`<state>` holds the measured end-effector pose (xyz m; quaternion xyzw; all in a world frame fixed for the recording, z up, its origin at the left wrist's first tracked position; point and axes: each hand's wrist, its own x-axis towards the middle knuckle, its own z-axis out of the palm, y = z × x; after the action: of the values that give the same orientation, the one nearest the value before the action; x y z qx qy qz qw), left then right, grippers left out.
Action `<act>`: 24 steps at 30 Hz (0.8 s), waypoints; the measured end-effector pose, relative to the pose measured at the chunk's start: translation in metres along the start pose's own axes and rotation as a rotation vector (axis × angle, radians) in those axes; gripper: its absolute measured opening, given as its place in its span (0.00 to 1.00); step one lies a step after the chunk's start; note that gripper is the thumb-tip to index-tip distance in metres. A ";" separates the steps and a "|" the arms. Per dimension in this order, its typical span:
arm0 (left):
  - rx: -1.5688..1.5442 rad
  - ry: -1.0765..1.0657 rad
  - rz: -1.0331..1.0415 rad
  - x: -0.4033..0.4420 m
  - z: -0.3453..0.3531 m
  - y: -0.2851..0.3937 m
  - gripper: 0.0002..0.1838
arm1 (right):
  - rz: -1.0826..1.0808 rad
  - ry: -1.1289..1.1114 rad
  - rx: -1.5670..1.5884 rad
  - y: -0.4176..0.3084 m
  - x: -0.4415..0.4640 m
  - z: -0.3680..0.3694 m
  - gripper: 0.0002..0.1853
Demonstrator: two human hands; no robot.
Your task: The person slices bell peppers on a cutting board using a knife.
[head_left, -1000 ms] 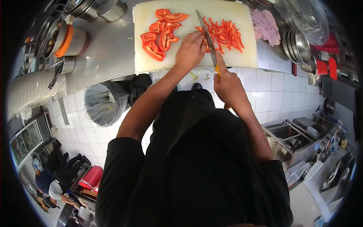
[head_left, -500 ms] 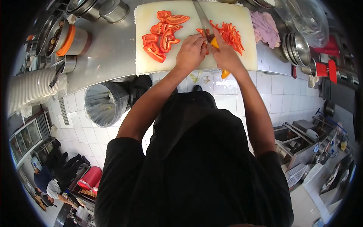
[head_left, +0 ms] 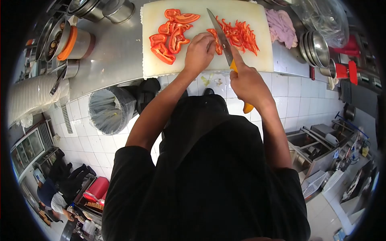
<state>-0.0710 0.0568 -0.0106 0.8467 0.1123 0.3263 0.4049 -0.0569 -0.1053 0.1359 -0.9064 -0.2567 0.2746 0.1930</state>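
One knife (head_left: 220, 34), over one white cutting board (head_left: 183, 67), points its tip to 11 o'clock, its long axis running to 5, where the right hand (head_left: 250, 85) has its fingers closed round the handle. The left hand (head_left: 199, 52) curls its fingers at 9 o'clock of one pepper piece (head_left: 218, 47), contact unclear.

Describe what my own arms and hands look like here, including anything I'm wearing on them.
Your left hand and right hand are bare, with no gloves. No watch or bracelet shows on either wrist. Plain black short sleeves cover your upper arms, leaving both forearms uncovered.
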 end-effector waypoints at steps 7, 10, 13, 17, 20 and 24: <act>0.015 -0.022 0.000 0.000 0.000 0.000 0.07 | 0.005 0.030 0.022 -0.002 -0.004 0.021 0.37; 0.025 -0.029 0.044 0.001 0.000 -0.001 0.08 | 0.016 0.022 0.010 -0.001 -0.004 0.025 0.37; 0.040 -0.053 0.023 0.001 0.000 0.001 0.08 | 0.017 0.014 0.037 0.002 -0.003 0.025 0.37; 0.050 -0.052 0.017 0.001 -0.001 0.005 0.06 | 0.038 -0.018 0.042 0.006 -0.003 0.023 0.37; 0.048 -0.040 0.027 0.001 0.000 0.005 0.06 | 0.156 -0.111 0.142 -0.006 -0.005 0.009 0.37; 0.069 -0.027 0.049 0.002 0.001 0.004 0.06 | 0.101 -0.045 0.105 0.003 -0.003 0.013 0.36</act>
<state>-0.0691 0.0541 -0.0073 0.8670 0.0973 0.3206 0.3689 -0.0663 -0.1066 0.1258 -0.9003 -0.2003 0.3173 0.2204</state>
